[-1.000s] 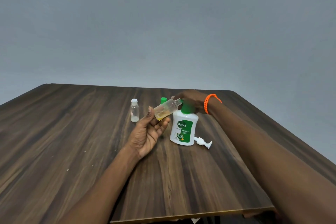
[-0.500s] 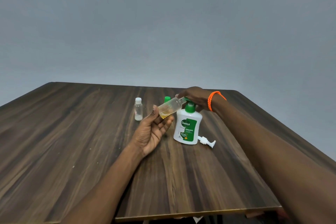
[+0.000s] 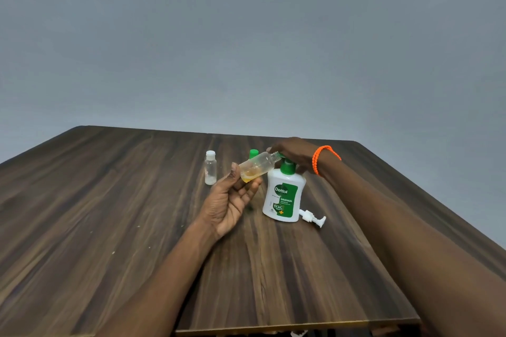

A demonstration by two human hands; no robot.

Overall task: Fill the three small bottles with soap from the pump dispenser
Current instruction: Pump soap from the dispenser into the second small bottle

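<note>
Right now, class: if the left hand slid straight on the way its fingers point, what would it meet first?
Probably the Dettol dispenser, just beyond the left hand holding the tilted small bottle; depth is uncertain.

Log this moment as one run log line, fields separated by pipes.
left hand: holds tilted small bottle, a little yellow soap inside | right hand: on pump dispenser top | white-capped bottle: standing on table

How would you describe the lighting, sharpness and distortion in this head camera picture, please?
Head view: soft, even light, faint shadows and no harsh glare on the wooden table; wide-angle stretch makes the forearms balloon at the lower edge; the Dettol dispenser label reads clearly, though its small print is too fine to read.
</note>
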